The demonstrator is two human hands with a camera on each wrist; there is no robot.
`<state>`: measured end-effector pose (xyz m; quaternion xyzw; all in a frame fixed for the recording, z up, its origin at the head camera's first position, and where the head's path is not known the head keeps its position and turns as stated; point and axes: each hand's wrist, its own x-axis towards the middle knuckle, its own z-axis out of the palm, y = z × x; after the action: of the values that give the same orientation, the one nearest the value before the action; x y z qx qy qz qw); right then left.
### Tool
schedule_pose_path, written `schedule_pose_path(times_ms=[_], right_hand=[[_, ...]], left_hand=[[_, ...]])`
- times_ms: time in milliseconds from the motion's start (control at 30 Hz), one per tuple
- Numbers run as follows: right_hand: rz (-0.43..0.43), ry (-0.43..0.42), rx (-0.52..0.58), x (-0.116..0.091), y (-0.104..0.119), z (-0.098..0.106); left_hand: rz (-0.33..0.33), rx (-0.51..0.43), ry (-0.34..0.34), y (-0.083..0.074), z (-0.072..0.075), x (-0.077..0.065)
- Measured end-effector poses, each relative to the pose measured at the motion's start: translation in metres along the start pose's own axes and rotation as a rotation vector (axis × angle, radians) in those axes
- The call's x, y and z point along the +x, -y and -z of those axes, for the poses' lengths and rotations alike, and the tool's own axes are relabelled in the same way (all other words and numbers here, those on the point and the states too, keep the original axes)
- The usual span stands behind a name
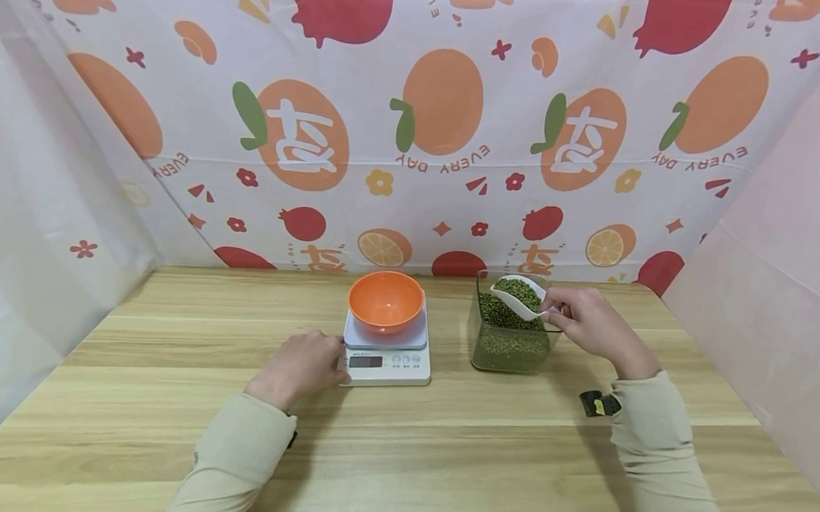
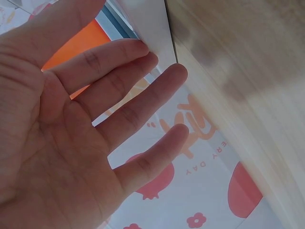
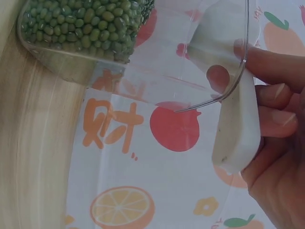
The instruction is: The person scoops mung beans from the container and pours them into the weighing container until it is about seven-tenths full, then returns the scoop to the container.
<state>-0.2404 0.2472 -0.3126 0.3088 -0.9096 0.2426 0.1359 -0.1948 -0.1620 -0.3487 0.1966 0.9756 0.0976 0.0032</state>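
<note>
A white scoop [image 1: 518, 297] heaped with green mung beans [image 1: 518, 290] is over the clear plastic container [image 1: 509, 348], which also holds mung beans [image 3: 88, 24]. My right hand [image 1: 586, 321] grips the scoop by its white handle [image 3: 238, 129], at the container's right rim. An orange bowl [image 1: 386, 304] sits on the platform of a white kitchen scale [image 1: 405, 374]; its visible inside holds nothing. My left hand [image 1: 302, 366] touches the scale's left side with its fingers [image 2: 128, 119] extended and slightly bent. The digits on the scale's display are too small to read.
A light wooden table [image 1: 477, 457] carries everything. Behind it hangs a white curtain [image 1: 367, 132] printed with fruit, and similar sheets close off both sides. A dark strap with a yellow mark [image 1: 600, 404] hangs at my right wrist.
</note>
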Motion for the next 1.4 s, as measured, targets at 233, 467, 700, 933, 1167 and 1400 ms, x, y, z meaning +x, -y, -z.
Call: schedule_pose_path(times_ms=[233, 467, 700, 933, 1167, 1400], right_hand=[[0.016, 0.024, -0.01, 0.003, 0.001, 0.001], [0.012, 0.042, -0.02, 0.011, 0.007, 0.007], [0.001, 0.048, -0.037, 0.016, 0.012, 0.01], [0.03, 0.044, -0.039, 0.022, 0.019, 0.01], [0.039, 0.04, -0.052, 0.029, 0.024, 0.009], [0.062, 0.03, -0.06, 0.035, 0.029, 0.007]], left_hand=[[-0.006, -0.012, 0.003, 0.001, -0.001, -0.001], [0.003, -0.008, -0.004, 0.002, -0.001, 0.0], [0.004, -0.013, 0.0, 0.001, 0.001, 0.0], [0.018, -0.032, 0.007, 0.002, 0.0, -0.001], [0.017, -0.027, 0.0, 0.001, -0.001, -0.002], [0.023, -0.031, 0.006, 0.0, 0.0, -0.002]])
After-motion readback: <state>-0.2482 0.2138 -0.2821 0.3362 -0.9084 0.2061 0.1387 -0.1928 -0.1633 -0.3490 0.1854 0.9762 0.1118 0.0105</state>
